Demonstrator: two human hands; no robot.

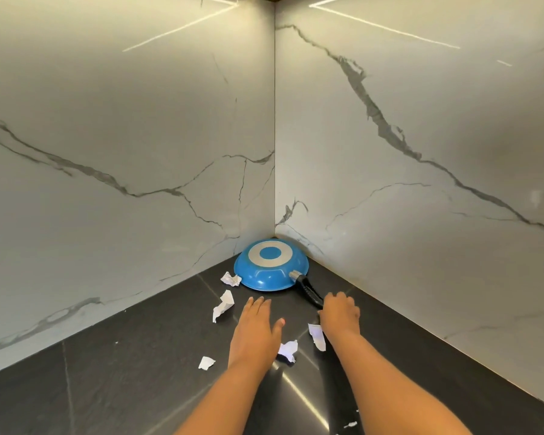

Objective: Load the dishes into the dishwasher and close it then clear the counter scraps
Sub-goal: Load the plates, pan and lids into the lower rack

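right hand [339, 312] curls over the pan [270, 266] handle's near end, handle pointing back at it, left hand [255, 328] flat and released

A blue frying pan [269, 270] lies upside down in the corner of my dark bench [123, 387], its black handle [310, 290] pointing toward me. Crumpled white paper scraps [223, 304] lie scattered in front of the pan.

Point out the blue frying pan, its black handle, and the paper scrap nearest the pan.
blue frying pan [269, 271]: head view, on the upturned blue underside.
black handle [308, 290]: head view, mid-length, ahead of the right hand [339, 312].
paper scrap [231, 279]: head view, centre of the crumpled piece by the pan's left rim.
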